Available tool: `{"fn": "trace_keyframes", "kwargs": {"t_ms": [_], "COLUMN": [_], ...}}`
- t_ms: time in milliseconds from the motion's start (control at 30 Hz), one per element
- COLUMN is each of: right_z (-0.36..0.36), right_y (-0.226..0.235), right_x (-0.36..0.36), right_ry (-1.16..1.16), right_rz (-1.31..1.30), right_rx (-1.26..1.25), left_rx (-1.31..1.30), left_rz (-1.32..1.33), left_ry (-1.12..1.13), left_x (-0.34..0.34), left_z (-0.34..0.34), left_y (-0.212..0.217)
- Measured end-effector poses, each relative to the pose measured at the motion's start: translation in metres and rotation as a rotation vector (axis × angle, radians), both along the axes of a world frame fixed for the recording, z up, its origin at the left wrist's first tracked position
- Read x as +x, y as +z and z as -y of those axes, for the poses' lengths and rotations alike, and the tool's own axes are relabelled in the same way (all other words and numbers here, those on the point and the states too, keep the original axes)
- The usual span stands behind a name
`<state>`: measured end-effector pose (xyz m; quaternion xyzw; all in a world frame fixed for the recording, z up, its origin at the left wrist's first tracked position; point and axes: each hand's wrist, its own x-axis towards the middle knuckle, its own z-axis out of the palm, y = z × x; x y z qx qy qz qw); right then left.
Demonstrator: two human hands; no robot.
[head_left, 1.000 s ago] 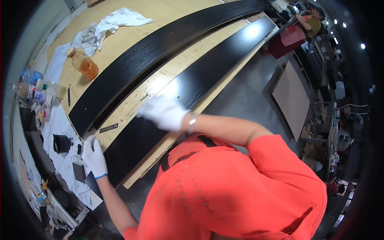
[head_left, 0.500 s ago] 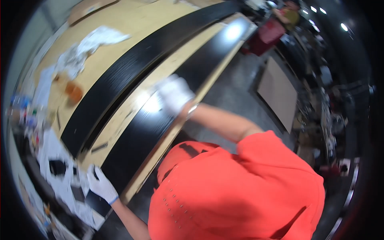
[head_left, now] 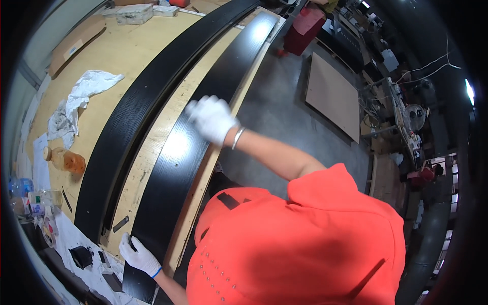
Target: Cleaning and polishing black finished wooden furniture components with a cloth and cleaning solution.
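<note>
Left hand (head_left: 138, 255), white-gloved, at seven o'clock, fingers curled over the near end of the glossy black board (head_left: 195, 137); right hand (head_left: 212, 118), gloved, at twelve o'clock, spread flat on the same board; second black board (head_left: 137, 122) beside it on the plywood bench (head_left: 109, 56); amber bottle (head_left: 66, 160) and white rag (head_left: 76, 104) at nine to ten o'clock.

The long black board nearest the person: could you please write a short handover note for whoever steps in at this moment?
Left hand, in a white glove, rests on the near end of the long glossy black board at the bench's front edge. Whether it grips, I cannot tell.
Right hand, also gloved and blurred, lies flat on the same board about midway along.
A second, matt black grained board lies parallel behind it on the pale wooden workbench.
Nearby: white crumpled rag and amber glass jar at the left.
Done or left: surfaces look finished; nothing more can be told.
</note>
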<state>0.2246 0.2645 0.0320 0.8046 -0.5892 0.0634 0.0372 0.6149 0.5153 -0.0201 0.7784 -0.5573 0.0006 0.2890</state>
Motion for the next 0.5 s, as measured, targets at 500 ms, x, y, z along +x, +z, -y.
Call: {"fn": "trace_keyframes", "kwargs": {"t_ms": [500], "right_z": [-0.045], "right_y": [-0.038], "right_x": [-0.034], "right_ry": [0.249], "right_rz": [0.463], "right_rx": [-0.170], "left_rx": [0.544], "left_rz": [0.163], "left_ry": [-0.243], "left_x": [0.057], "left_z": [0.070], "left_y": [0.021]}}
